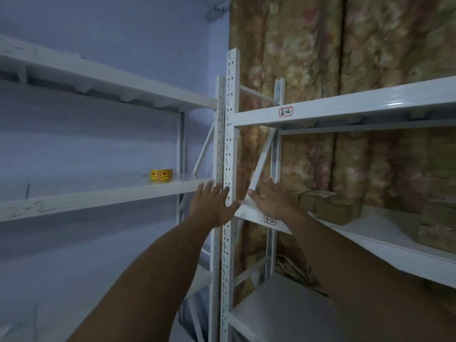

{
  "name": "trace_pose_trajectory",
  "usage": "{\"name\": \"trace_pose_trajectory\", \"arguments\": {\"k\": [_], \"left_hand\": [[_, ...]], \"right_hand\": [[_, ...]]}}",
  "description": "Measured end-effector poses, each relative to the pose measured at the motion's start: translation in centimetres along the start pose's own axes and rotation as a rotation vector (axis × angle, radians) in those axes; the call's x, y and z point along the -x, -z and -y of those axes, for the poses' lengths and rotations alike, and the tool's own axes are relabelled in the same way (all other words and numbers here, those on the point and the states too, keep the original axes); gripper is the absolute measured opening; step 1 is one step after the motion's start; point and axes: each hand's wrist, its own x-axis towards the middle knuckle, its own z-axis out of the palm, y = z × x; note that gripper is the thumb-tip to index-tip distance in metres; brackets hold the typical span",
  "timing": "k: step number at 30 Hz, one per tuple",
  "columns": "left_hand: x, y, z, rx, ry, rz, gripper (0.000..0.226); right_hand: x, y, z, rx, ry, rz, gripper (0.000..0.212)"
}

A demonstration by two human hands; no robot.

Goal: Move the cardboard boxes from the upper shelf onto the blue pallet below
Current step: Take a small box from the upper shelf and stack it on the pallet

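Observation:
Both arms stretch forward toward white metal racks. My left hand (213, 202) is spread open in front of the perforated upright (228, 169) between the two racks, holding nothing. My right hand (270, 197) is open too, fingers apart, over the left end of the shelf tagged 3-2 (385, 233). Just right of that hand stand small cardboard boxes (330, 204), a gap away from the fingers. More cardboard boxes (438, 225) sit at the frame's right edge on the same shelf. No blue pallet is in view.
A small yellow box (161, 174) sits on the left rack's middle shelf (98, 193). Above the boxes runs a shelf tagged 2-2 (345, 107). A patterned curtain (333, 45) hangs behind the right rack. A lower shelf (283, 314) lies beneath my right arm.

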Motion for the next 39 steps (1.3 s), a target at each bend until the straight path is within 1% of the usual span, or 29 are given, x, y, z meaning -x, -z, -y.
{"name": "trace_pose_trajectory", "arguments": {"k": [2, 3, 6, 8, 11, 14, 16, 17, 19, 22, 27, 30, 32, 34, 36, 37, 39], "left_hand": [[-3.1, -0.4, -1.7, 0.02, -0.07, -0.032, 0.081], [-4.5, -0.7, -2.6, 0.036, -0.109, -0.059, 0.081], [-8.1, -2.4, -5.0, 0.109, -0.218, -0.104, 0.079], [-10.0, -3.6, -6.3, 0.162, -0.274, -0.094, 0.079], [-12.9, -5.2, -7.9, 0.218, -0.307, -0.054, 0.084], [-15.7, -7.2, -9.2, 0.208, -0.383, -0.095, 0.083], [-17.0, -8.3, -9.9, 0.165, -0.424, -0.133, 0.089], [-17.7, -8.8, -10.1, 0.168, -0.435, -0.116, 0.087], [-19.1, -9.5, -10.4, 0.23, -0.446, -0.027, 0.074], [-21.3, -10.6, -10.5, 0.28, -0.49, -0.017, 0.07], [-24.3, -12.7, -10.6, 0.346, -0.498, 0.097, 0.074], [-24.1, -12.4, -10.8, 0.424, -0.474, 0.219, 0.058], [-24.3, -12.3, -10.9, 0.497, -0.455, 0.266, 0.052], [-25.4, -13.3, -11.1, 0.583, -0.448, 0.283, 0.05], [-26.4, -14.5, -11.5, 0.613, -0.42, 0.318, 0.05], [-26.6, -14.8, -11.7, 0.64, -0.396, 0.346, 0.05], [-26.6, -15.0, -12.1, 0.795, -0.302, 0.372, 0.055]], "right_hand": [[-1.5, 0.7, -1.3, 0.004, -0.048, -0.024, 0.078], [-2.4, 0.9, -2.1, 0.004, -0.083, -0.035, 0.076], [-4.7, 0.3, -5.1, 0.037, -0.162, -0.107, 0.091], [-5.6, 0.0, -7.1, 0.103, -0.188, -0.102, 0.093], [-5.3, 0.4, -8.9, 0.15, -0.278, -0.105, 0.078], [-5.6, 0.7, -10.5, 0.163, -0.352, -0.088, 0.079], [-6.2, 0.3, -11.6, 0.181, -0.4, -0.058, 0.075], [-6.5, 0.1, -12.0, 0.207, -0.415, -0.053, 0.074], [-7.1, -0.5, -12.8, 0.251, -0.441, -0.061, 0.074], [-8.6, -1.3, -13.2, 0.28, -0.455, -0.043, 0.073], [-11.3, -3.4, -12.8, 0.388, -0.467, -0.015, 0.066], [-12.1, -4.2, -12.1, 0.496, -0.46, 0.043, 0.064], [-12.4, -4.3, -11.6, 0.553, -0.454, 0.045, 0.065], [-12.4, -4.4, -11.5, 0.566, -0.438, 0.025, 0.063], [-12.1, -4.4, -11.5, 0.541, -0.411, 0.002, 0.056], [-12.0, -4.4, -11.4, 0.525, -0.398, -0.01, 0.051], [-11.8, -4.3, -11.2, 0.499, -0.388, -0.009, 0.045]]}}
